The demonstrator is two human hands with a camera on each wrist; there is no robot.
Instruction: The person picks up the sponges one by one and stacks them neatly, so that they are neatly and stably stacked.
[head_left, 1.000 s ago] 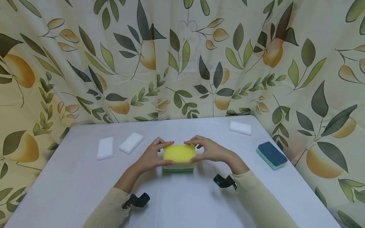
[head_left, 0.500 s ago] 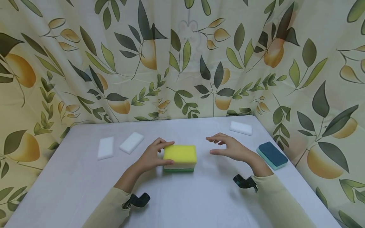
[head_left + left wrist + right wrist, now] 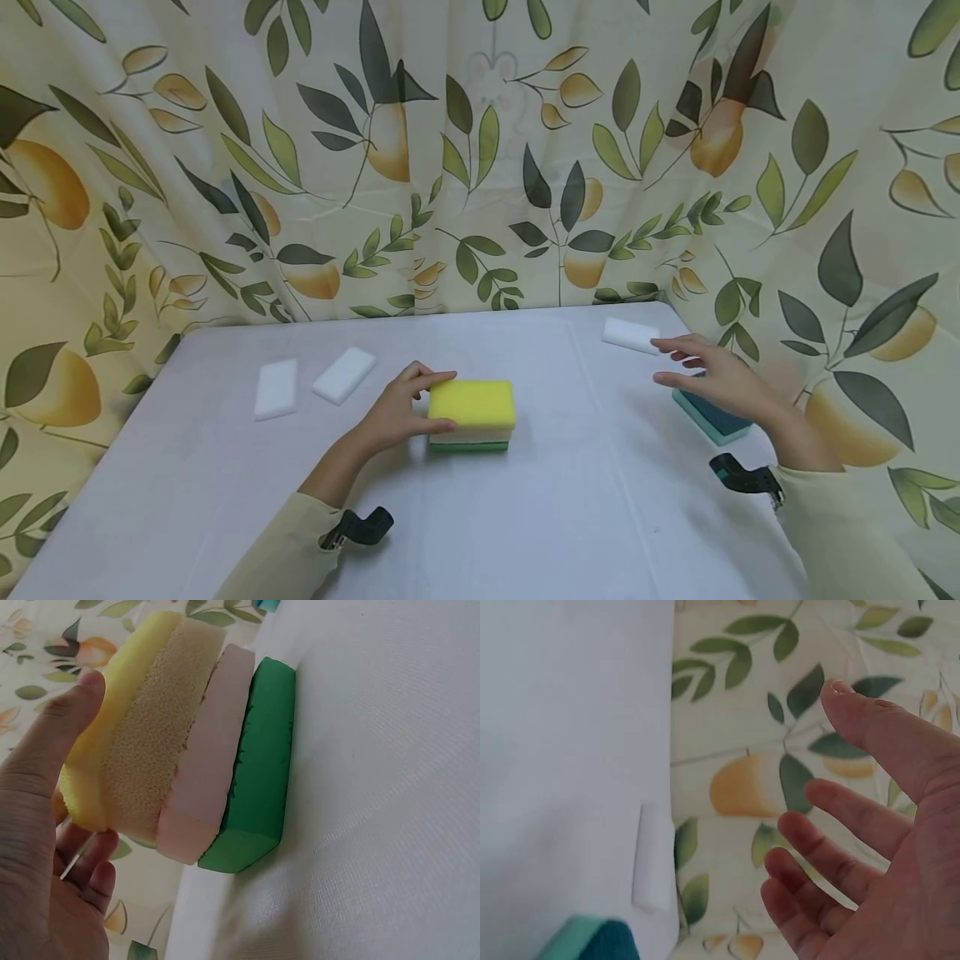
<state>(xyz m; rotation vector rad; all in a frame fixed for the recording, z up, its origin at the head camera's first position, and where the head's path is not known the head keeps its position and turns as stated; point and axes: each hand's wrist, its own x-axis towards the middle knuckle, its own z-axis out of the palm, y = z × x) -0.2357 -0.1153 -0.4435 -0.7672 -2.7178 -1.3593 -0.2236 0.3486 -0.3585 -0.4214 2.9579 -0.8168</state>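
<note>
My left hand [image 3: 397, 412] pinches the left end of a yellow sponge [image 3: 472, 404], thumb at the front edge and fingers at the back. The left wrist view shows a stack: the yellow sponge with its beige foam on top, a pale pink block [image 3: 206, 765] under it, and a green block [image 3: 259, 765] at the bottom on the table. Empty, with fingers spread and slightly bent, my right hand [image 3: 716, 379] hovers over a dark blue and teal sponge [image 3: 705, 415] and covers part of it. Its fingertips come close to a white block [image 3: 628, 335].
Two white blocks [image 3: 276, 389] [image 3: 344, 375] lie on the left of the white-covered table [image 3: 562, 517]. A leaf-and-fruit patterned curtain [image 3: 480, 233] hangs along the back and sides. Each wrist wears a black camera mount [image 3: 367, 527].
My right hand has let go of the yellow sponge's right end and moved right, over the blue sponge. The left hand and the stack have stayed in place.
</note>
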